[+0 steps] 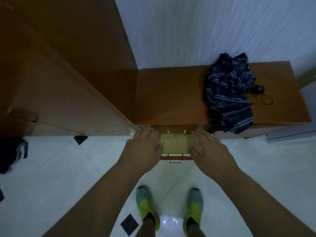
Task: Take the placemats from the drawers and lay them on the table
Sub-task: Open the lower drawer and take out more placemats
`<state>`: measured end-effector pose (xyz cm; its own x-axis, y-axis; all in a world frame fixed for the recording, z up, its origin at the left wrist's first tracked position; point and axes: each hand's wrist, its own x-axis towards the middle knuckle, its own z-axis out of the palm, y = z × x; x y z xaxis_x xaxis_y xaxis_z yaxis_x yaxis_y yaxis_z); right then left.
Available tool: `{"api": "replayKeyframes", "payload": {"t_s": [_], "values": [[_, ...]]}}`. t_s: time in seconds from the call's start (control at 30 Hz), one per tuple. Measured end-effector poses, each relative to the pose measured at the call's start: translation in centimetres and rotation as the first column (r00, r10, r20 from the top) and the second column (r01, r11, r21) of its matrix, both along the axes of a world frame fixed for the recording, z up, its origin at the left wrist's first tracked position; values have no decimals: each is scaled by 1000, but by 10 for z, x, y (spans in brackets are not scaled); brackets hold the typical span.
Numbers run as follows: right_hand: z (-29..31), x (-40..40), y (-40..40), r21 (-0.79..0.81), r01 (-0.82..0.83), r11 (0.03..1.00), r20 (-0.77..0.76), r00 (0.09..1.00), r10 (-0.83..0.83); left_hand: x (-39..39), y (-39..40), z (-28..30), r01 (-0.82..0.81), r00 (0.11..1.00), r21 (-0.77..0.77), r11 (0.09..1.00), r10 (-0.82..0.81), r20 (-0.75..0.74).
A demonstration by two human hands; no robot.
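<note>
A low wooden chest (171, 100) stands against the wall, seen from above. One of its drawers (176, 157) is pulled out, with a metal handle on its front. Inside lies a flat yellowish surface (175, 143); I cannot tell whether it is a placemat or the drawer's bottom. My left hand (145, 147) hovers over the drawer's left side with its fingers spread and pointing at the chest. My right hand (208, 151) does the same over the right side. Both thumbs reach inward over the yellowish surface. Neither hand visibly holds anything.
A dark blue striped umbrella (229, 94) lies on the chest's top at the right. A tall wooden wardrobe (59, 74) fills the left. Dark cloth (12, 153) lies on the white tiled floor at the far left. My feet in yellow-green shoes (147, 206) stand below the drawer.
</note>
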<state>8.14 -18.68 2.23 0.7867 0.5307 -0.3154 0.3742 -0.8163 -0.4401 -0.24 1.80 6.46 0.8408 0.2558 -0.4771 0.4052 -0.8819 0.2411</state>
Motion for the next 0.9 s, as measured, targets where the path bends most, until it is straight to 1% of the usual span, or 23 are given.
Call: {"api": "replayKeyframes", "payload": {"t_s": [0.1,0.2,0.33,0.47,0.57,0.7,0.8,0.9], "values": [[-57,1,6,-31,-1,1000,-69,998,-1,7,4,-63,4,999,-27,1000,-5,-51],[-111,13,7,-73,-53,996,-80,996,47,20,1,-123,24,998,-57,998,-27,-56],[-172,27,10,-108,-53,993,-127,991,39,40,-14,-190,31,998,-105,994,-37,-54],[-221,42,23,-130,-96,987,-126,989,80,60,-22,-247,32,996,-97,995,-40,-80],[-247,52,32,-176,-126,976,-146,984,101,69,-27,-282,58,995,-92,994,-65,-79],[-270,55,41,-204,-192,960,-166,973,159,74,-24,-319,83,984,-87,993,-96,-148],[-283,57,44,-217,-196,956,-195,969,154,79,-19,-330,80,971,-95,992,-99,-216],[-289,58,44,-205,-167,964,-198,972,126,81,-19,-332,102,972,-72,992,-115,-205]]}}
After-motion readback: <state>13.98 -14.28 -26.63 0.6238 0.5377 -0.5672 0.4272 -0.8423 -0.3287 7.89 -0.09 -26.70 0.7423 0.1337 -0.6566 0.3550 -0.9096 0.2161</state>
